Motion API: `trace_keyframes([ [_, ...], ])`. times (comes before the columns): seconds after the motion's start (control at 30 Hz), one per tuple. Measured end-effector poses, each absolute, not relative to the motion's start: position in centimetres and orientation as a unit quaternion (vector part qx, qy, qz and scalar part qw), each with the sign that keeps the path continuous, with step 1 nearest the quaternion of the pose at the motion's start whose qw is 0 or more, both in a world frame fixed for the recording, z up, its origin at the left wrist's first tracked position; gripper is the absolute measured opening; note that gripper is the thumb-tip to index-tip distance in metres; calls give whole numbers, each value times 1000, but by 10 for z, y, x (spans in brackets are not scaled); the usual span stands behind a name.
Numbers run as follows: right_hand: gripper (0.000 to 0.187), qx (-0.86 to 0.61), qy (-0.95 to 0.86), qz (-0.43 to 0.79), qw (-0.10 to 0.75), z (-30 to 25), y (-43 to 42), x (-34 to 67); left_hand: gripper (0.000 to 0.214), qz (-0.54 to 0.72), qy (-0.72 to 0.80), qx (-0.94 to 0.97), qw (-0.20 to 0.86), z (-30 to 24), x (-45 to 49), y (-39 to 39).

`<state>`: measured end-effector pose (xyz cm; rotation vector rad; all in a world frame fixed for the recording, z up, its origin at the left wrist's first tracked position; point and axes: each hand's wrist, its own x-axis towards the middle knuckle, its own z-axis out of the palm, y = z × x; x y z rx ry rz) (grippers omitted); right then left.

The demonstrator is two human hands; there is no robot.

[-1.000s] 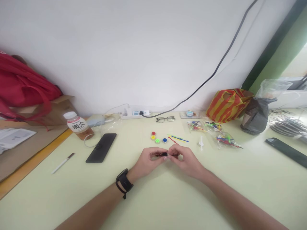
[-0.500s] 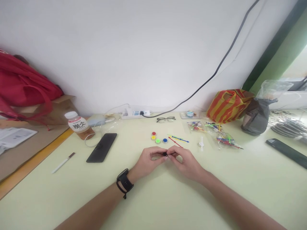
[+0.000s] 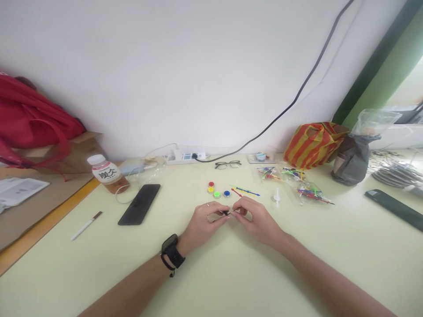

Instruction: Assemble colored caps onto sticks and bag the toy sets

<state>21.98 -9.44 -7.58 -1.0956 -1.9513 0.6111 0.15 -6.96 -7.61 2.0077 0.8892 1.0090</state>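
My left hand (image 3: pixel 205 222) pinches a small black piece (image 3: pixel 226 212) between thumb and fingertips. From it a thin dark part runs across to my right hand (image 3: pixel 260 222), whose thumb and index finger are closed on its end. Fingers cover most of both, so the exact kind is hidden. Just beyond the hands lie small round plastic pieces: red (image 3: pixel 211 184), yellow (image 3: pixel 210 189), green (image 3: pixel 217 194) and blue (image 3: pixel 226 193). Beside them rest a red arrow (image 3: pixel 236 192) and a blue arrow (image 3: pixel 251 192), with a yellow one partly under it.
Left of the hands are a phone (image 3: pixel 139 204), a pen (image 3: pixel 86 226) and a drink bottle (image 3: pixel 107 174). Glasses (image 3: pixel 228 164) and a power strip (image 3: pixel 185 157) lie near the wall. To the right are a white spinner piece (image 3: pixel 277 196), bagged colored parts (image 3: pixel 312 191) and a striped bag (image 3: pixel 313 145).
My fingertips have drawn slightly apart, and more of the thin dark part shows between them. The whole view has shifted a little; the things on the table lie as before.
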Motion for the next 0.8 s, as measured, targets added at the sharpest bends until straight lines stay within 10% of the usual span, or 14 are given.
trace_keyframes([
  [0.8, 39, -452, -697, 312, 460, -75, -88, 224, 32, 374, 337, 609, 613, -74, -4, -56],
])
